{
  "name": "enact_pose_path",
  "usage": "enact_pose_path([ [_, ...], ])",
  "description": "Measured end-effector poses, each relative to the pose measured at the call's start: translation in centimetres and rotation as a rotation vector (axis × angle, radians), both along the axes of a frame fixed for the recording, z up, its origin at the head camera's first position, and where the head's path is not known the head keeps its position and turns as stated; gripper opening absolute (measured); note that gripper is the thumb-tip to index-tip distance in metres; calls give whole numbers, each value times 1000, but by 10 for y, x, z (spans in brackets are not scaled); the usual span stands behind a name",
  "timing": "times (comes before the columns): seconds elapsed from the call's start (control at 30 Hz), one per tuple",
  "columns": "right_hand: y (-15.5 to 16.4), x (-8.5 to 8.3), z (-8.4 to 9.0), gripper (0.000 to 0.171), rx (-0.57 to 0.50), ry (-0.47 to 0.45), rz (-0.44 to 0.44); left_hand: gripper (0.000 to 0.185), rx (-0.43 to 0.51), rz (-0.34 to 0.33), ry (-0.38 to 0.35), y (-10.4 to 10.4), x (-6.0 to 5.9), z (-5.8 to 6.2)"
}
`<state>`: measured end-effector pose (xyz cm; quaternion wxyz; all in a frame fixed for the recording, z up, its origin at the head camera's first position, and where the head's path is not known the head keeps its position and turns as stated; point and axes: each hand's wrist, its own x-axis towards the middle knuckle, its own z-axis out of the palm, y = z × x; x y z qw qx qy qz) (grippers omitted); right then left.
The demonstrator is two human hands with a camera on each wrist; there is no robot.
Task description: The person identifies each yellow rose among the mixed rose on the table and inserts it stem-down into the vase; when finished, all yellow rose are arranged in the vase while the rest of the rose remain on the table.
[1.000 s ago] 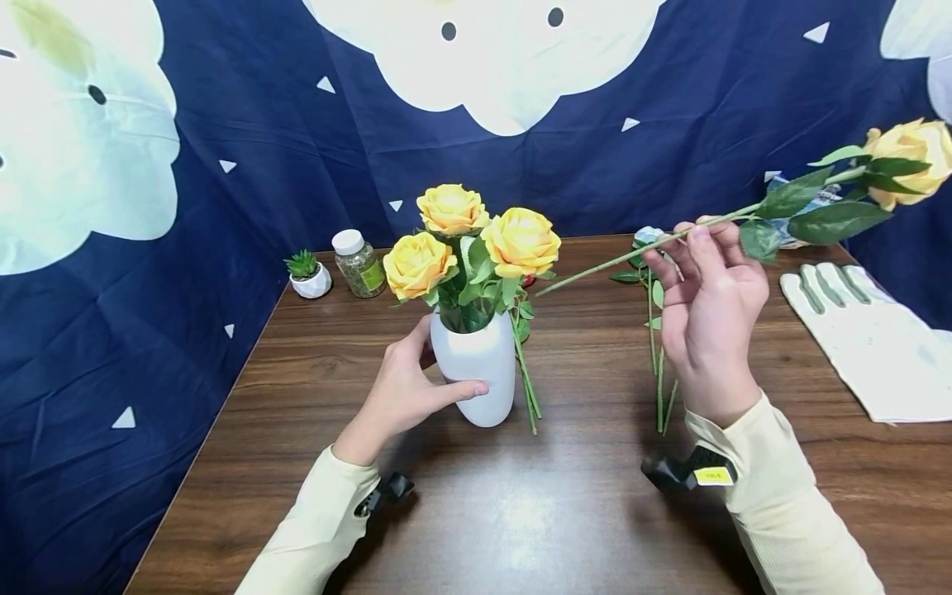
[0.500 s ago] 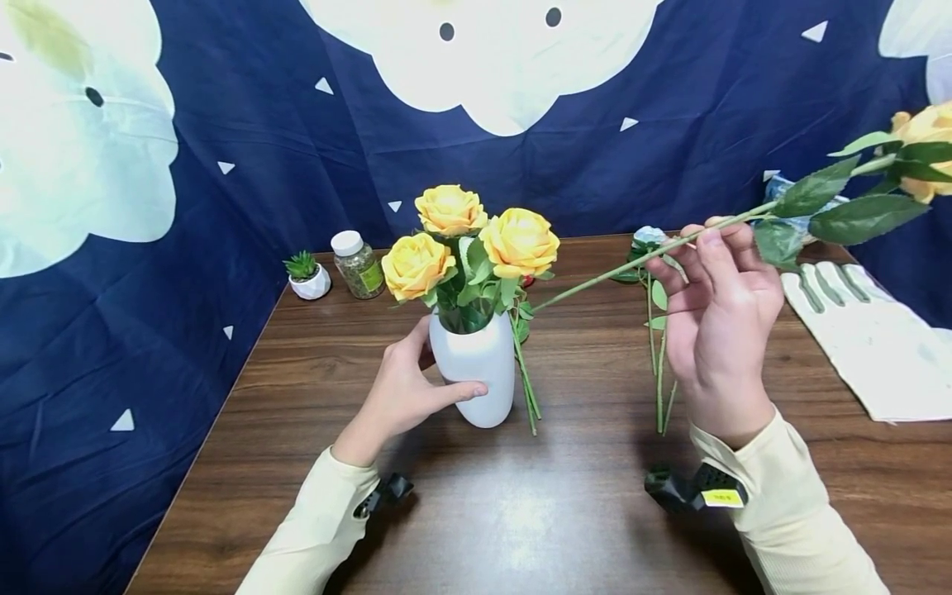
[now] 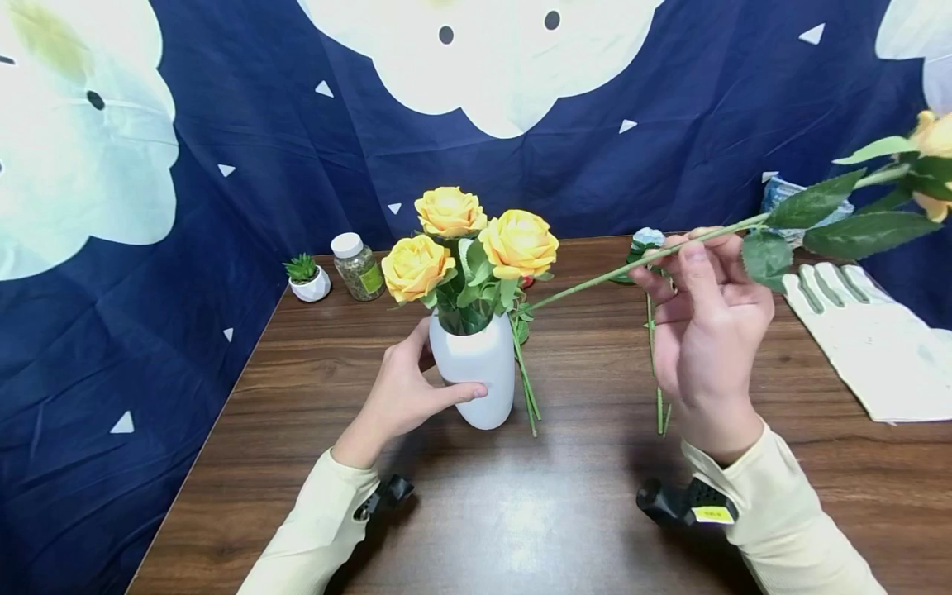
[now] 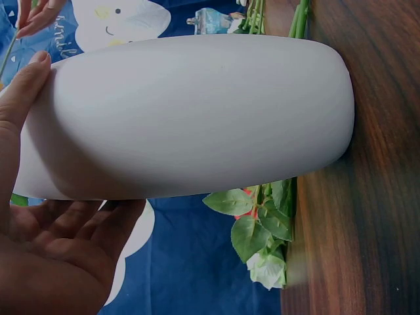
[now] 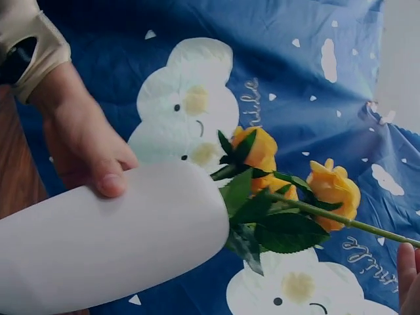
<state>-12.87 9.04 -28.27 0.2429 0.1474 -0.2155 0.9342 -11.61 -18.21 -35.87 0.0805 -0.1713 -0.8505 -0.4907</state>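
A white vase [image 3: 476,380] stands on the wooden table with three yellow roses [image 3: 519,243] in its mouth. My left hand [image 3: 409,388] grips the vase from its left side, thumb across the front; in the left wrist view the fingers [image 4: 85,216] wrap behind it. My right hand [image 3: 710,330] pinches the green stem of another yellow rose [image 3: 933,157], whose bloom is cut off by the right edge of the head view. Its stem slants down leftward, the tip close by the vase's leaves. In the right wrist view this stem [image 5: 374,228] passes over the vase's roses.
Behind the vase sit a small potted succulent [image 3: 309,279] and a white-capped jar [image 3: 359,266]. Loose stems [image 3: 526,380] lie right of the vase. A pale blue flower [image 3: 649,238] lies farther right. White-and-green gloves [image 3: 878,347] and a blue item [image 3: 788,198] are at the right.
The right hand shifted right with the rose, then slightly back left, and the bloom slid partly out of the head view. The left hand and vase stayed in place.
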Motion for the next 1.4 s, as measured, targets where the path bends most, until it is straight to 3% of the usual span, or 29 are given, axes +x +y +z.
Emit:
enact_pose_path([
  [0.23, -11, 6, -6, 12, 62, 80, -61, 78, -4, 5, -4, 0, 0, 1],
  [0.53, -21, 9, -15, 14, 180, 227, -71, 79, -10, 7, -5, 0, 1, 1],
  [0.67, -26, 13, -17, 13, 274, 253, -88, 79, -12, 8, 0, 0, 1, 1],
  [0.9, -34, 21, -22, 20, 471, 239, -209, 80, -15, 11, -1, 0, 0, 0],
  [1.2, -46, 24, -25, 13, 594, 280, -259, 79, -18, 11, -4, -2, 1, 2],
  [1.3, -53, 24, -28, 19, 687, 310, -273, 78, -18, 12, -6, -2, 1, 1],
  [1.4, -62, 21, -29, 17, 830, 328, -344, 78, -16, 14, -1, -1, 1, 0],
])
